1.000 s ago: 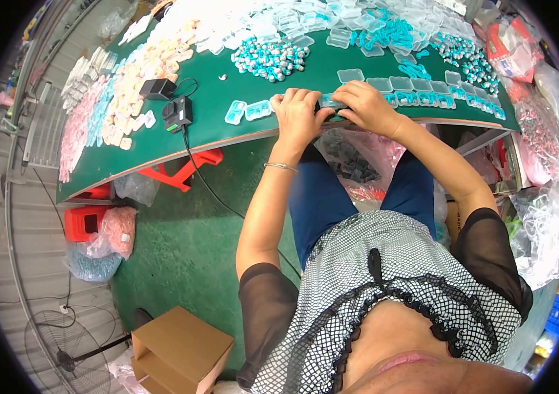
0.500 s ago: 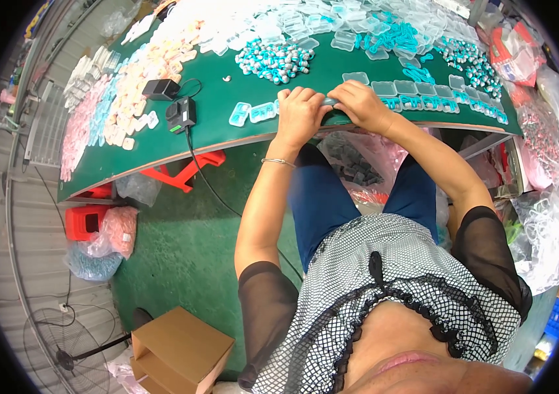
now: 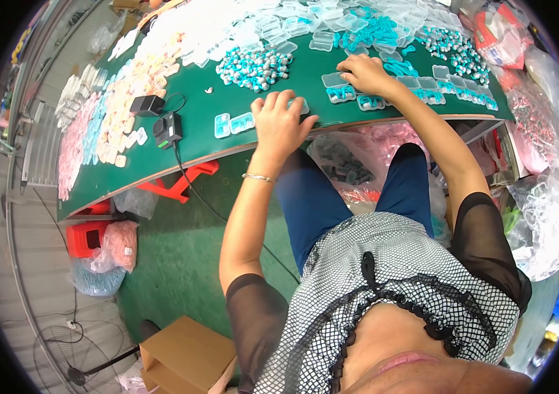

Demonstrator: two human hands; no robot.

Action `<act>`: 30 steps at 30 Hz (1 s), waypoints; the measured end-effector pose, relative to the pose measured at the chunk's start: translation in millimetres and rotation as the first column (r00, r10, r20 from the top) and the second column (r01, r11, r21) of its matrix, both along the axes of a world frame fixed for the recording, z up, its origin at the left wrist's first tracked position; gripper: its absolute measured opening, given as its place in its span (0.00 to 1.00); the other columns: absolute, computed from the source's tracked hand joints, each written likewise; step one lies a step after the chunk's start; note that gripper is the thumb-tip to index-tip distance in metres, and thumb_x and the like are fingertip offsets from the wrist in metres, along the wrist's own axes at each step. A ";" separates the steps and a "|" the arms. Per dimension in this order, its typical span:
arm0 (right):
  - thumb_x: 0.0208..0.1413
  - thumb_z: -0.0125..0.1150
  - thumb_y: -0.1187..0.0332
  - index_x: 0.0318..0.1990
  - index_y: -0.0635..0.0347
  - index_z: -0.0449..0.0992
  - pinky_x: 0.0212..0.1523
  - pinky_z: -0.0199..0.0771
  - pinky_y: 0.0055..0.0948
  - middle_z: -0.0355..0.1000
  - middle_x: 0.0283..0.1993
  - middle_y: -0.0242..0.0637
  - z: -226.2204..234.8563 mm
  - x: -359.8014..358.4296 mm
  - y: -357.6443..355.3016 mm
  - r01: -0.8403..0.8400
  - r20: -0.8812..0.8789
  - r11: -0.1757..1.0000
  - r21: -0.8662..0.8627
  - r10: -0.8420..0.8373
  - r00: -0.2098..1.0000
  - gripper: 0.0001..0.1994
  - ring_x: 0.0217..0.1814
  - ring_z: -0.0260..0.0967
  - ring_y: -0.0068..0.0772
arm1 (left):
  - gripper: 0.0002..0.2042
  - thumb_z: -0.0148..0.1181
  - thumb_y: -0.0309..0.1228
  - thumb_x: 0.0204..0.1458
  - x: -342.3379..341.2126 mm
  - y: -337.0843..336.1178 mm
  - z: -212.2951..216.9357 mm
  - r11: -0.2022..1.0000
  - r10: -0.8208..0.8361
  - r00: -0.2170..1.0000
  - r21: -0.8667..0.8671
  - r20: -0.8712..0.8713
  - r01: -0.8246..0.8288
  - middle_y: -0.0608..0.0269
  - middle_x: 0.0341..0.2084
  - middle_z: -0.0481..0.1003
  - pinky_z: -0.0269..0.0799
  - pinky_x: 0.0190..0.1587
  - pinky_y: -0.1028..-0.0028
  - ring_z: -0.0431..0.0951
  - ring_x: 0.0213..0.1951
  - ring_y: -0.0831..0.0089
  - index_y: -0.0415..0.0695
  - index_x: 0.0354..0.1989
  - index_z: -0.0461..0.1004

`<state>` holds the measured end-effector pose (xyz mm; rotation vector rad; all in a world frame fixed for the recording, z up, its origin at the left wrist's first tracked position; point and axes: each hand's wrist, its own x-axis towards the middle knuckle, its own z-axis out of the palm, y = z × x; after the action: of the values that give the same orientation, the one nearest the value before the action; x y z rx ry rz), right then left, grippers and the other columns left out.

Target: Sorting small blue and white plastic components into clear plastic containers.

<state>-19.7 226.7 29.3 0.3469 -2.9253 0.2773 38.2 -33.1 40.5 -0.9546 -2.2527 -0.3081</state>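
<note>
My left hand (image 3: 281, 123) is palm down at the table's front edge, fingers spread over a small clear case (image 3: 299, 106) that they partly cover. To its left, two closed clear cases (image 3: 242, 122) with turquoise contents lie in a line. My right hand (image 3: 366, 75) reaches over a row of open cases, fingers bent and apart, next to a raised clear lid (image 3: 334, 80). Below that lid, an open case (image 3: 341, 95) holds turquoise and whitish pieces. Another filled case (image 3: 371, 102) sits under my right wrist. Whether my right fingertips touch a lid is unclear.
A pile of turquoise-and-grey pieces (image 3: 254, 67) lies on the green table (image 3: 194, 131). Farther back are heaped clear cases (image 3: 269, 29) and turquoise parts (image 3: 374, 33). Black chargers (image 3: 168, 129) with a cable stand left. Below are a red stool (image 3: 184, 184) and a cardboard box (image 3: 187, 351).
My hands were together on a small case; now they are apart. The right has moved right and away from me to the open cases, while the left has opened over a case. The view has shifted slightly.
</note>
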 end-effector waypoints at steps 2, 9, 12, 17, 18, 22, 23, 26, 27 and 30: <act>0.52 0.57 0.59 0.45 0.46 0.77 0.47 0.59 0.49 0.71 0.45 0.34 -1.1 0.4 -2.4 -0.013 0.004 1.000 -0.011 0.013 1.000 0.13 0.54 0.64 0.41 | 0.18 0.68 0.43 0.37 -3.9 24.0 -8.2 0.994 0.023 0.997 0.102 0.069 -0.030 0.65 0.36 0.74 0.57 0.42 0.63 0.71 0.40 0.67 0.48 0.35 0.76; 0.45 0.63 0.62 0.36 0.50 0.77 0.46 0.58 0.46 0.72 0.37 0.32 -7.4 4.9 0.0 -0.028 -0.086 0.984 -0.178 0.012 0.996 0.10 0.46 0.69 0.37 | 0.17 0.69 0.43 0.36 -15.6 62.7 -19.2 0.992 0.086 0.988 0.081 0.127 -0.097 0.66 0.30 0.75 0.56 0.41 0.61 0.72 0.36 0.66 0.48 0.32 0.78; 0.42 0.65 0.67 0.33 0.54 0.75 0.42 0.63 0.42 0.70 0.33 0.34 -7.5 11.5 -1.6 -0.095 -0.247 0.965 -0.244 0.033 0.969 0.08 0.41 0.70 0.38 | 0.16 0.68 0.42 0.37 -15.3 62.6 -23.6 0.991 0.077 0.989 0.097 0.123 -0.089 0.66 0.30 0.74 0.56 0.41 0.61 0.72 0.36 0.67 0.47 0.32 0.78; 0.44 0.63 0.74 0.31 0.58 0.74 0.32 0.71 0.36 0.69 0.31 0.37 1.1 21.1 -8.4 -0.339 -0.416 0.878 -0.338 0.184 0.891 0.06 0.32 0.70 0.42 | 0.15 0.67 0.40 0.38 -9.8 62.5 -27.1 0.995 0.085 0.993 0.042 0.088 -0.089 0.66 0.30 0.74 0.56 0.41 0.61 0.71 0.36 0.68 0.46 0.33 0.77; 0.44 0.63 0.74 0.31 0.58 0.74 0.32 0.71 0.36 0.69 0.31 0.37 2.0 25.7 -8.3 -0.335 -0.416 0.880 -0.337 0.181 0.891 0.06 0.32 0.70 0.42 | 0.15 0.67 0.39 0.39 -8.1 63.9 -27.1 0.995 0.097 0.993 0.020 0.067 -0.099 0.67 0.31 0.74 0.56 0.42 0.61 0.71 0.37 0.68 0.45 0.34 0.76; 0.44 0.63 0.73 0.31 0.59 0.75 0.34 0.72 0.36 0.70 0.32 0.36 -0.1 39.2 -10.5 -0.344 -0.411 0.881 -0.325 0.196 0.890 0.06 0.34 0.71 0.42 | 0.12 0.64 0.37 0.41 -5.6 68.0 -33.3 0.992 0.121 0.993 0.047 -0.007 -0.121 0.66 0.29 0.71 0.57 0.43 0.61 0.70 0.36 0.68 0.44 0.31 0.74; 0.44 0.63 0.72 0.31 0.59 0.75 0.35 0.72 0.36 0.71 0.33 0.36 -1.1 41.2 -10.1 -0.345 -0.412 0.886 -0.309 0.202 0.889 0.06 0.35 0.71 0.41 | 0.12 0.64 0.37 0.41 -5.0 69.7 -35.0 0.992 0.118 0.993 0.048 -0.009 -0.118 0.66 0.29 0.71 0.57 0.43 0.61 0.70 0.36 0.68 0.44 0.31 0.74; 0.44 0.64 0.72 0.32 0.59 0.76 0.35 0.72 0.36 0.71 0.34 0.36 -1.7 46.1 -10.6 -0.356 -0.430 0.896 -0.266 0.220 0.875 0.07 0.36 0.71 0.41 | 0.11 0.62 0.36 0.43 -3.5 71.1 -37.8 0.986 0.156 0.987 0.060 -0.033 -0.153 0.66 0.29 0.71 0.58 0.43 0.61 0.70 0.36 0.68 0.43 0.31 0.74; 0.44 0.64 0.72 0.32 0.59 0.76 0.35 0.72 0.36 0.71 0.34 0.36 -1.6 47.6 -11.3 -0.354 -0.431 0.897 -0.265 0.218 0.875 0.07 0.36 0.71 0.41 | 0.10 0.62 0.36 0.44 -3.5 70.7 -38.1 0.984 0.175 0.984 0.041 -0.038 -0.173 0.65 0.29 0.71 0.57 0.43 0.61 0.70 0.36 0.68 0.44 0.32 0.74; 0.44 0.63 0.74 0.34 0.62 0.76 0.35 0.72 0.35 0.72 0.34 0.39 2.2 54.0 -14.5 -0.378 -0.435 0.887 -0.266 0.239 0.868 0.08 0.35 0.71 0.42 | 0.10 0.61 0.35 0.44 -3.7 67.7 -40.7 0.984 0.167 0.986 0.068 -0.016 -0.165 0.65 0.30 0.71 0.57 0.43 0.61 0.70 0.37 0.67 0.44 0.32 0.75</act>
<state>34.3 212.2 31.5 0.7300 -2.3571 0.6720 34.6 34.7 -0.1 -0.7274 -2.2703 -0.2943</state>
